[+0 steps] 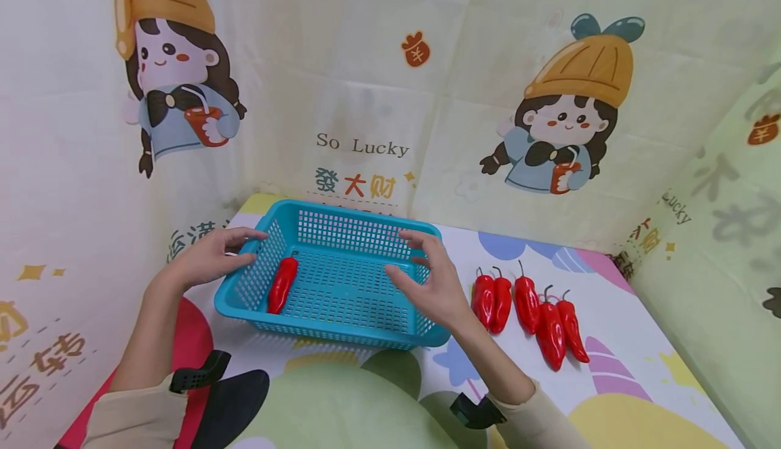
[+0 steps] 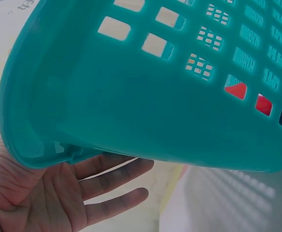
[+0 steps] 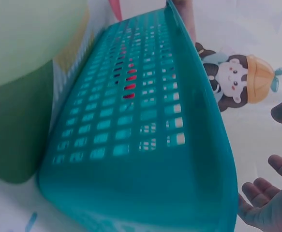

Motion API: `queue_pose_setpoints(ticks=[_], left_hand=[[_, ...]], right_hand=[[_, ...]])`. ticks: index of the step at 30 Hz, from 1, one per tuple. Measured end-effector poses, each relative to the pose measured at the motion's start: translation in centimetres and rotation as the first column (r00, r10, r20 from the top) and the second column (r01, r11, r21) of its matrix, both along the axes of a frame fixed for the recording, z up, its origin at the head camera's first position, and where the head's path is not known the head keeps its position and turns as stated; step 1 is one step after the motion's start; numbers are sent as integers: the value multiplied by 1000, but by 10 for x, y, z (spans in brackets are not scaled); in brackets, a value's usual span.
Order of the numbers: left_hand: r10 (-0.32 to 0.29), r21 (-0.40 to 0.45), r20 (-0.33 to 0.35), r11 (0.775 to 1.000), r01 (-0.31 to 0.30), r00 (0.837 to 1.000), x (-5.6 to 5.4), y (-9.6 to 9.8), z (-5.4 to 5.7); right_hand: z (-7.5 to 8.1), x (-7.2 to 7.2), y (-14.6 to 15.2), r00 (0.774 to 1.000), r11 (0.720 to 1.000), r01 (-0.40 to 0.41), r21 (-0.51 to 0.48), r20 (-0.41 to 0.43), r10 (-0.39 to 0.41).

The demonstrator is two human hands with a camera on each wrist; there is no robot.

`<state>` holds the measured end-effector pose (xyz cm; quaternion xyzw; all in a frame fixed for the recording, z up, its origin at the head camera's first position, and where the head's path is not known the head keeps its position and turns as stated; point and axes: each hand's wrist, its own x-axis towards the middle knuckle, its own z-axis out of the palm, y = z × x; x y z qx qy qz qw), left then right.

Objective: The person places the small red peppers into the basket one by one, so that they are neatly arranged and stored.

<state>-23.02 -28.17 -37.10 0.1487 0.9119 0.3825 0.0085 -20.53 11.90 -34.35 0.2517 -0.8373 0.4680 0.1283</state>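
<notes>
A blue plastic basket (image 1: pixel 342 331) with a lattice of holes sits on the table, and one red chili pepper (image 1: pixel 283 286) lies inside near its left end. My left hand (image 1: pixel 210 257) is at the basket's left rim, thumb and fingers spread around the edge; in the left wrist view its fingers (image 2: pixel 114 179) stretch out beneath the rim. Over the basket's right end hovers my right hand (image 1: pixel 432 285), fingers parted and nothing between them. In the right wrist view that hand (image 3: pixel 271 198) shows beside the rim with its fingers apart.
Right of the basket several red chili peppers (image 1: pixel 551 334) lie in a loose group on the patterned tablecloth (image 1: pixel 616 320). A printed cloth curtain (image 1: pixel 366 96) rises behind the table and along both sides.
</notes>
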Motion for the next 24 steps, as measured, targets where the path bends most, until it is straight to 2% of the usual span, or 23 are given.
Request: queue_pose_setpoints(ticks=[9, 18, 24], left_hand=[[9, 2, 2, 1000, -9, 1000, 1, 1, 0], [3, -4, -8, 1000, -3, 1000, 0, 1, 0], [4, 4, -7, 1000, -4, 1000, 2, 1, 1]], right_hand=[[-3, 1, 20, 993, 993, 114, -20, 45, -113], [-3, 2, 42, 969, 975, 223, -4, 112, -221], [-9, 2, 56, 958, 967, 257, 0, 136, -254]])
